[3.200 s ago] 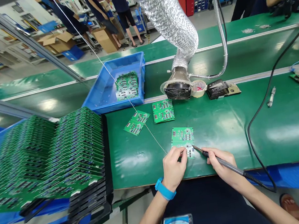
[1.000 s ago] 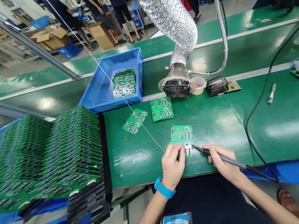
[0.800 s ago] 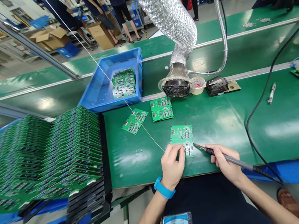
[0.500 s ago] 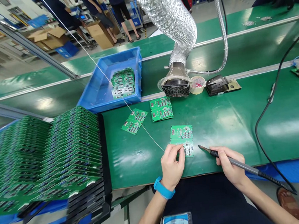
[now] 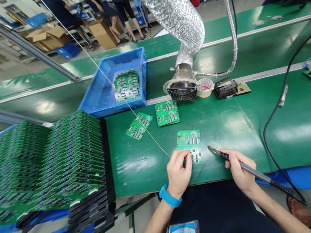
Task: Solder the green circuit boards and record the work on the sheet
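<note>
A green circuit board point(image 5: 188, 138) lies flat on the green bench mat in front of me. My left hand point(image 5: 179, 173), with a blue band at the wrist, covers the board's lower left part. Its thumb and forefinger pinch the end of a thin solder wire point(image 5: 152, 137), which runs up and away to the upper left. Held like a pen in my right hand point(image 5: 242, 174) is a soldering iron point(image 5: 252, 172). The iron's tip points left, just off the board's right edge and apart from it. My left fingertips hide the very end of the wire.
Racked circuit boards point(image 5: 72, 153) fill the left side. Behind my hands lie a loose board point(image 5: 139, 126) and a small stack point(image 5: 167, 113). Farther back are a blue tray point(image 5: 96, 97), a fume extractor point(image 5: 181, 86), a tape roll point(image 5: 205, 87) and an iron stand point(image 5: 230, 87). A black cable point(image 5: 275, 120) crosses the right.
My right hand has moved slightly up and right, drawing the iron's tip a little farther from the board. My left hand stays pinched on the solder wire at the board.
</note>
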### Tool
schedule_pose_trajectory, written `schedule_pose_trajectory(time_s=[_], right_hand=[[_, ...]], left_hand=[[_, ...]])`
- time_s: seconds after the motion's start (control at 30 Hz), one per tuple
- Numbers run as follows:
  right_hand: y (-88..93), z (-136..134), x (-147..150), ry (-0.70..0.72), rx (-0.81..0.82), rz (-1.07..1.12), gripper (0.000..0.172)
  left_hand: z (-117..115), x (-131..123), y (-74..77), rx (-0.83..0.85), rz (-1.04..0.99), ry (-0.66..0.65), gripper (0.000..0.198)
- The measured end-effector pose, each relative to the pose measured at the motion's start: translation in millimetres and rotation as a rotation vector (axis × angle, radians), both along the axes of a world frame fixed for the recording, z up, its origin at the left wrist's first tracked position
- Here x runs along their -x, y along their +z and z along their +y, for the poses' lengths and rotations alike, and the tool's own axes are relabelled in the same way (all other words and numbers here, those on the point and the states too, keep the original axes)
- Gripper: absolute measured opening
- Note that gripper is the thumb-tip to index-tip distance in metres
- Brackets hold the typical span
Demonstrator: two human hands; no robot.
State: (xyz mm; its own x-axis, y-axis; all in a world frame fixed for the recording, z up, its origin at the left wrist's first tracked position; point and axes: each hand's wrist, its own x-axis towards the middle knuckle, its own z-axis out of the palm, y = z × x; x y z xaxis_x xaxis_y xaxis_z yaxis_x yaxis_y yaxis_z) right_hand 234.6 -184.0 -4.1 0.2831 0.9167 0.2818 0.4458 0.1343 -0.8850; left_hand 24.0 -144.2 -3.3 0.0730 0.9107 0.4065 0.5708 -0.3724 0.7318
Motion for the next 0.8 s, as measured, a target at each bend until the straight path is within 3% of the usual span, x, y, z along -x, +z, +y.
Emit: schedule_pose_trajectory(time_s=[0.8], right_hand=[[2.5, 7.7, 6.7, 0.047, 0.117, 0.056, 0.038]], left_hand=[[-1.7, -0.3, 1.1, -0.004, -0.01, 0.012, 0.013]])
